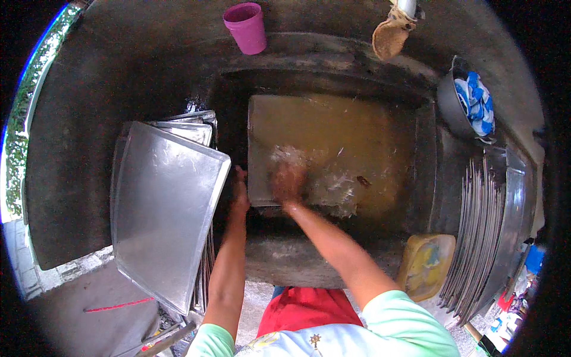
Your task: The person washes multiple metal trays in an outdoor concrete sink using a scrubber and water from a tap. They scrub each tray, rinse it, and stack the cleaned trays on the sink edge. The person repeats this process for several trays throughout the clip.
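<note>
A flat metal tray (263, 134) lies partly under the murky water (366, 129) of a dark, rectangular basin. Along its left edge is my left hand (241, 192), gripping the rim near the front corner. My right hand (289, 180) is on the tray's wet surface, with water splashing around it. Motion blur hides its fingers and whether they hold anything. Left of my left hand stands a stack of shiny metal trays (171, 192), the front one tilted.
A pink plastic cup (247, 29) stands behind the basin, near a pipe with cloth (392, 38) tied on it. To the right are a metal pot (453, 105) holding a blue-and-white cloth (477, 105), a row of upright trays (475, 241) and a yellow plastic container (426, 267).
</note>
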A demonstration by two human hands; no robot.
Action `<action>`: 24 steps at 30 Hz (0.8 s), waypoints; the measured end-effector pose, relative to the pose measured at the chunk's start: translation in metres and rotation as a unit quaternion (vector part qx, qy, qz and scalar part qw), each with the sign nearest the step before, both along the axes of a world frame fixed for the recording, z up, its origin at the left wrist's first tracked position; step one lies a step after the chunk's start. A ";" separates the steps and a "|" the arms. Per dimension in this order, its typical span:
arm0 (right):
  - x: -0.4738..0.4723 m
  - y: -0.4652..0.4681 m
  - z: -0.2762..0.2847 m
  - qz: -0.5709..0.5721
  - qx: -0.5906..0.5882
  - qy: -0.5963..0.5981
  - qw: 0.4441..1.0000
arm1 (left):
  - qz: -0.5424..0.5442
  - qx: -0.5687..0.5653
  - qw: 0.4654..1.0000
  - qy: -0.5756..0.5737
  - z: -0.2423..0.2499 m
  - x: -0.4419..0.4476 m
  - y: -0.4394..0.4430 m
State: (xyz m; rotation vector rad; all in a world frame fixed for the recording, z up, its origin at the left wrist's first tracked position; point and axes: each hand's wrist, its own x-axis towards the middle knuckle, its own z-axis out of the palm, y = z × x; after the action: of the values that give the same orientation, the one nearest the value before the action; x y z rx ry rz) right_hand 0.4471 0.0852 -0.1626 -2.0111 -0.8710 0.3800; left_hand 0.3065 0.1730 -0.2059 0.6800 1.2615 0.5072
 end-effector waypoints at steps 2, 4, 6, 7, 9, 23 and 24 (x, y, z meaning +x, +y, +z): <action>-0.040 0.026 0.040 -0.041 -0.016 -0.162 0.986 | 0.020 -0.003 0.998 -0.062 0.012 -0.002 -0.002; -0.052 0.022 0.024 0.046 0.033 -0.112 0.992 | 0.021 -0.011 0.991 -0.134 0.025 0.012 -0.002; -0.047 0.008 0.006 0.196 0.066 -0.136 0.969 | 0.044 -0.020 0.988 -0.146 0.019 0.010 0.004; -0.027 -0.019 -0.003 0.304 0.070 -0.183 0.932 | 0.023 -0.046 0.987 -0.152 0.017 0.002 0.005; 0.035 -0.061 0.000 0.433 0.109 -0.267 0.854 | -0.021 -0.092 0.981 -0.172 0.015 -0.005 0.011; 0.281 0.011 -0.115 -0.248 -0.064 -0.340 0.905 | -0.082 0.220 0.940 0.246 0.061 0.041 -0.021; 0.248 0.043 -0.100 -0.179 -0.047 -0.276 0.943 | -0.089 0.198 0.945 0.245 0.074 0.038 -0.022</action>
State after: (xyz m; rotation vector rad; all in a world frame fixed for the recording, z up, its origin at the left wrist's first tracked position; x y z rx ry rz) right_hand 0.6947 0.1279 -0.2631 -2.3526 -0.7949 -0.3763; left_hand 0.3443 0.1508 -0.1315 1.3088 1.5557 0.4600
